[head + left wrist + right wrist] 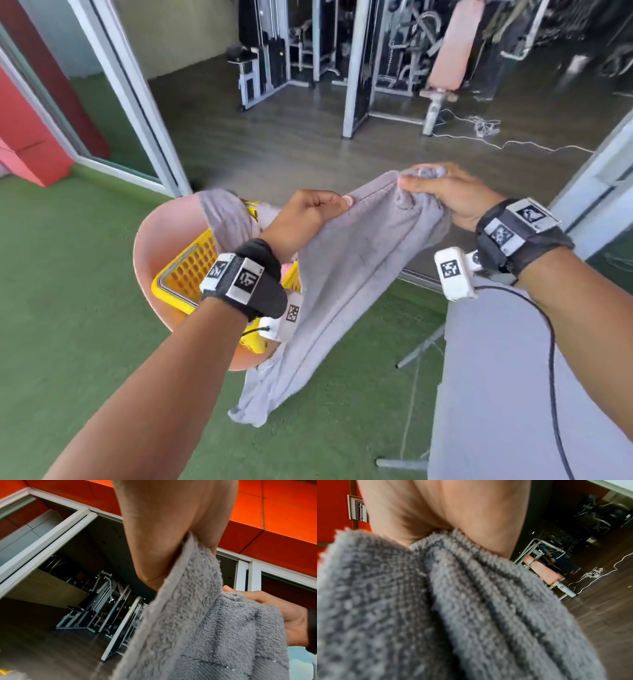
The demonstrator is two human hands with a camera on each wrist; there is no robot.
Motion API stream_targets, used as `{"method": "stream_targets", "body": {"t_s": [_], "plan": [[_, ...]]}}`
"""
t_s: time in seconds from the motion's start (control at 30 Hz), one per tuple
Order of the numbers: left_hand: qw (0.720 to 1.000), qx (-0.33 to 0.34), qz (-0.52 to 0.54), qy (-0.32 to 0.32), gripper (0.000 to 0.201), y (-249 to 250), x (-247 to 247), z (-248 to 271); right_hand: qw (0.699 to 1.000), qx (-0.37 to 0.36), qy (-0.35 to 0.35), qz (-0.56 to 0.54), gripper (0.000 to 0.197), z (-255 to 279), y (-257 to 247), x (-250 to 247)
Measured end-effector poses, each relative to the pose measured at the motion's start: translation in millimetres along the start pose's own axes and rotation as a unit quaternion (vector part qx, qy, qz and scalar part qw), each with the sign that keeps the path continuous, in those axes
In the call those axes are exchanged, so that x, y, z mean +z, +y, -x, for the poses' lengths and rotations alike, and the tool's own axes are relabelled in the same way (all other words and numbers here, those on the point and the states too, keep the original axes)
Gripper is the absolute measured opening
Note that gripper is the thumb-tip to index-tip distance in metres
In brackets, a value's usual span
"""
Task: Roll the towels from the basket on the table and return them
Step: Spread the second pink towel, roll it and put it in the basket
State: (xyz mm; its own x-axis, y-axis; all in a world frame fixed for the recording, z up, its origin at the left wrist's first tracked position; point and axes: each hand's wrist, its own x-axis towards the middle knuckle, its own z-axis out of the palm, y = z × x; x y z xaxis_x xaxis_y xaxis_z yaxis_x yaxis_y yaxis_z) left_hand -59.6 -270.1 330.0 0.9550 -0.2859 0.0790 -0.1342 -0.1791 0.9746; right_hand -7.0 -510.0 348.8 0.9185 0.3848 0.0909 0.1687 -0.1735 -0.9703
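A grey towel (342,281) hangs in the air between my two hands, its lower end dangling over the green floor. My left hand (308,219) pinches its hemmed top edge with thumb on top. My right hand (442,192) grips a bunched corner of the same towel. In the left wrist view the towel (197,622) fills the lower right below my left hand (171,540), with my right hand (283,612) behind it. The right wrist view is mostly towel (453,608). A yellow perforated basket (191,270) sits on a pink round seat (154,240), another grey towel (226,219) draped over its rim.
A grey-covered table (513,394) stands at the lower right, with a black cable (551,359) running across it from my right wrist. Green turf floor (68,308) surrounds the basket. An open sliding door leads to a gym with weight machines (274,61) and a pink bench (452,51).
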Motion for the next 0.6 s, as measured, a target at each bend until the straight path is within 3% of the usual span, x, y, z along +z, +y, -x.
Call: {"method": "stream_targets", "body": {"t_s": [0.13,0.23,0.37,0.5,0.6], "plan": [[0.999,-0.004,-0.032,0.04,0.034,-1.1,45.2,-31.5,0.999,0.017,0.024,0.045,0.015,-14.0,36.7,-53.9],[0.994,-0.04,-0.039,0.096,0.032,-24.6,65.8,-36.1,0.976,0.024,-0.027,0.214,0.042,-36.3,72.5,-87.7],[0.979,-0.124,-0.06,0.15,0.02,-78.7,101.1,0.9,0.934,0.055,-0.068,0.345,0.047,-51.6,130.8,-131.2],[0.959,-0.234,-0.056,0.153,0.021,-134.6,174.4,54.5,0.904,0.08,-0.094,0.41,0.065,-39.8,198.1,-167.8],[0.944,-0.312,-0.062,0.083,0.025,-170.1,249.4,87.2,0.865,0.131,-0.172,0.453,0.067,-8.6,252.6,-193.3]]}}
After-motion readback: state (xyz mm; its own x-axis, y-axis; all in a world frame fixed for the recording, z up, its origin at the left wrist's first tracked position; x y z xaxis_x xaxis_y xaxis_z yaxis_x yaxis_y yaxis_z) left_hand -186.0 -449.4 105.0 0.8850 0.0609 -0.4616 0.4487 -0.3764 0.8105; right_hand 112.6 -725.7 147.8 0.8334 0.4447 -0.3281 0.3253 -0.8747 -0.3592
